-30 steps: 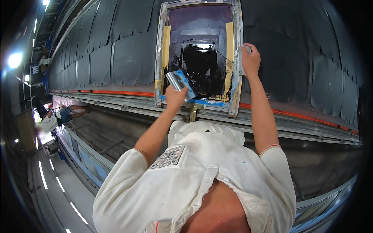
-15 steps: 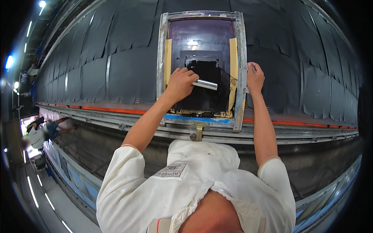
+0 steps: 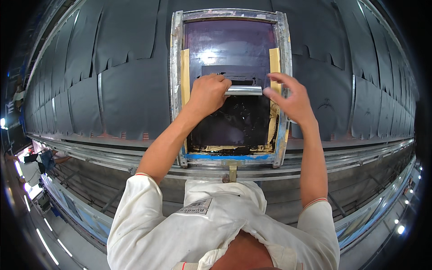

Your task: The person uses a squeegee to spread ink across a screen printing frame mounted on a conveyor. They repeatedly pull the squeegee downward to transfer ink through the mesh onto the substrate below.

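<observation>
A screen-printing frame [image 3: 229,15] of scuffed metal lies in front of me, with a purple mesh [image 3: 229,40], yellow tape strips [image 3: 184,67] along its sides and blue tape along the near edge. Black ink [image 3: 231,121] covers the mesh's lower middle. My left hand [image 3: 207,94] grips a silver-handled squeegee [image 3: 244,90] lying crosswise near the upper edge of the ink. My right hand [image 3: 290,96] is open at the squeegee's right end, fingers spread over the frame's right side; whether a fingertip touches the handle I cannot tell.
Overlapping black sheets [image 3: 121,99] cover the long curved table on both sides of the frame. Metal rails [image 3: 346,160] run along its near edge, with a brass clamp [image 3: 232,172] below the frame. Another person [image 3: 47,159] is at the far left.
My left hand has carried the squeegee up the frame and turned it crosswise. My right hand has left the frame's right rail, moving inward and opening. The view has shifted, showing the frame lower.
</observation>
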Action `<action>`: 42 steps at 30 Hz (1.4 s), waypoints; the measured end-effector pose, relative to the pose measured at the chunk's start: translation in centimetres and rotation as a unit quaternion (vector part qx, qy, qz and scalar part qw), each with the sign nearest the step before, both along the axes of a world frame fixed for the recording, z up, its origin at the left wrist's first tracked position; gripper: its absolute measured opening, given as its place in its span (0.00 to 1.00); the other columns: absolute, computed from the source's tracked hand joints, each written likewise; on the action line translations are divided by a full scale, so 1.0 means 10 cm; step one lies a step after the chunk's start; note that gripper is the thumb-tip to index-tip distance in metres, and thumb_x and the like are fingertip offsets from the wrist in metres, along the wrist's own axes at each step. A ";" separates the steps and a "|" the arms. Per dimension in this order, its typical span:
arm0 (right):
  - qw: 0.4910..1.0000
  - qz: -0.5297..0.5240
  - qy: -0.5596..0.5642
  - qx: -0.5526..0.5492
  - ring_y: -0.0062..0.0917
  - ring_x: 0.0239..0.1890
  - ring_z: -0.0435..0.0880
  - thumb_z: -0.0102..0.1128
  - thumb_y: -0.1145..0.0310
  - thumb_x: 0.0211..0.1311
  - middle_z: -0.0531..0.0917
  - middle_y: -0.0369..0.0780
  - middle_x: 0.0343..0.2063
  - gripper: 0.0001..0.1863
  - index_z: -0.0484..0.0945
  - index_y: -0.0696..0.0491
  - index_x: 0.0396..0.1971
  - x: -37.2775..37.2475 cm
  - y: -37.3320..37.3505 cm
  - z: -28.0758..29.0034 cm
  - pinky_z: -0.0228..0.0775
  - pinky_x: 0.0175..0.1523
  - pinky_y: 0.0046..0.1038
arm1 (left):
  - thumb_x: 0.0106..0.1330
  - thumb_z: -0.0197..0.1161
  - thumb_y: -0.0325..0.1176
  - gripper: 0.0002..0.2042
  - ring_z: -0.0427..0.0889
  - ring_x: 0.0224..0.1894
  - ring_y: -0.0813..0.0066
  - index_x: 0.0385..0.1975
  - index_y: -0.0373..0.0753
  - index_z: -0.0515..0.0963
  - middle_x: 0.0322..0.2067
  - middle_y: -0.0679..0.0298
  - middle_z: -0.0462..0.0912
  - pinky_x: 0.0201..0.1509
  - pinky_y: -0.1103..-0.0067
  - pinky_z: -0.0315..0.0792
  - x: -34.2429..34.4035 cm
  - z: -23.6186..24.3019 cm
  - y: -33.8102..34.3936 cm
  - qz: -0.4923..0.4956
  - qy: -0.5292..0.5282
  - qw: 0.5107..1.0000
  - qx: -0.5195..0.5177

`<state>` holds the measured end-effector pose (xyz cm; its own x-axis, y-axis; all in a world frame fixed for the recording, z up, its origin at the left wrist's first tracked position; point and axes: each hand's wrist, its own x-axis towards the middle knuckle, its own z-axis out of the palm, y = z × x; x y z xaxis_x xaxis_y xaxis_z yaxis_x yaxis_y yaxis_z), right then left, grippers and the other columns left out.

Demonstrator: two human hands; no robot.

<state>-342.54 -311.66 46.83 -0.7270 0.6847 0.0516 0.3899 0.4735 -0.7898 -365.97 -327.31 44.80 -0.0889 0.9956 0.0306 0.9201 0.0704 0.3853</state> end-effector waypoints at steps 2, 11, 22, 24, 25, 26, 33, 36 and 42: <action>0.994 0.094 -0.033 0.038 0.42 0.49 0.85 0.71 0.62 0.61 0.86 0.46 0.49 0.16 0.85 0.52 0.47 -0.23 -0.09 0.11 0.75 0.53 0.39 | 0.52 0.78 0.33 0.14 0.85 0.38 0.52 0.38 0.41 0.85 0.30 0.59 0.83 0.41 0.60 0.77 -0.05 0.04 0.08 -0.002 -0.002 1.000 -0.021; 0.971 0.182 -0.154 -0.005 0.52 0.34 0.85 0.70 0.70 0.56 0.86 0.52 0.28 0.10 0.84 0.57 0.37 -0.83 0.25 -0.24 0.76 0.41 0.43 | 0.50 0.79 0.34 0.12 0.85 0.35 0.50 0.34 0.43 0.86 0.28 0.56 0.85 0.41 0.58 0.76 -0.30 -0.02 0.45 0.016 -0.030 0.997 -0.067; 0.979 0.187 -0.038 0.072 0.49 0.32 0.84 0.69 0.79 0.47 0.82 0.49 0.24 0.10 0.76 0.57 0.28 0.00 -1.01 -0.35 0.76 0.40 0.48 | 0.45 0.73 0.24 0.11 0.84 0.35 0.55 0.30 0.43 0.84 0.28 0.61 0.82 0.39 0.61 0.77 0.51 -0.05 -0.79 0.007 -0.054 0.999 0.004; 0.979 0.192 -0.054 0.036 0.49 0.33 0.84 0.69 0.78 0.48 0.83 0.49 0.24 0.09 0.77 0.57 0.29 0.00 -1.00 -0.37 0.77 0.41 0.48 | 0.46 0.73 0.24 0.11 0.84 0.36 0.55 0.30 0.43 0.84 0.28 0.61 0.82 0.39 0.61 0.77 0.51 -0.03 -0.81 0.001 -0.052 0.999 -0.014; 0.979 0.194 -0.063 0.020 0.49 0.33 0.85 0.69 0.78 0.48 0.83 0.49 0.24 0.09 0.78 0.57 0.29 -0.01 -0.97 -0.37 0.77 0.41 0.48 | 0.46 0.73 0.24 0.11 0.84 0.36 0.55 0.30 0.43 0.84 0.28 0.61 0.82 0.39 0.61 0.77 0.48 -0.02 -0.76 0.001 -0.047 0.999 -0.007; 0.979 0.191 -0.066 0.032 0.50 0.33 0.85 0.69 0.77 0.49 0.84 0.50 0.25 0.08 0.79 0.57 0.30 -0.05 -0.88 -0.36 0.78 0.42 0.48 | 0.46 0.73 0.25 0.11 0.84 0.36 0.54 0.31 0.43 0.84 0.28 0.61 0.83 0.39 0.61 0.77 0.41 0.00 -0.67 0.000 -0.041 0.999 -0.001; 0.971 0.190 -0.145 0.021 0.51 0.35 0.86 0.70 0.71 0.56 0.85 0.52 0.28 0.08 0.84 0.56 0.34 -0.72 0.12 -0.15 0.77 0.43 0.43 | 0.50 0.75 0.31 0.10 0.86 0.36 0.50 0.32 0.43 0.85 0.28 0.57 0.85 0.40 0.58 0.79 -0.15 -0.01 0.26 0.027 -0.020 0.999 0.013; 0.969 0.180 -0.166 -0.013 0.49 0.32 0.85 0.70 0.71 0.56 0.85 0.52 0.26 0.09 0.84 0.58 0.34 -0.83 0.29 -0.18 0.75 0.41 0.40 | 0.49 0.73 0.31 0.08 0.87 0.35 0.50 0.31 0.44 0.85 0.27 0.56 0.86 0.39 0.58 0.80 -0.23 -0.03 0.44 0.034 -0.023 0.999 -0.008; 0.971 0.175 -0.163 -0.015 0.48 0.31 0.84 0.69 0.72 0.56 0.84 0.51 0.25 0.08 0.84 0.59 0.35 -0.85 0.27 -0.20 0.74 0.40 0.40 | 0.51 0.78 0.35 0.14 0.86 0.37 0.49 0.38 0.45 0.87 0.29 0.56 0.87 0.42 0.58 0.77 -0.22 -0.03 0.48 0.045 -0.016 0.997 -0.056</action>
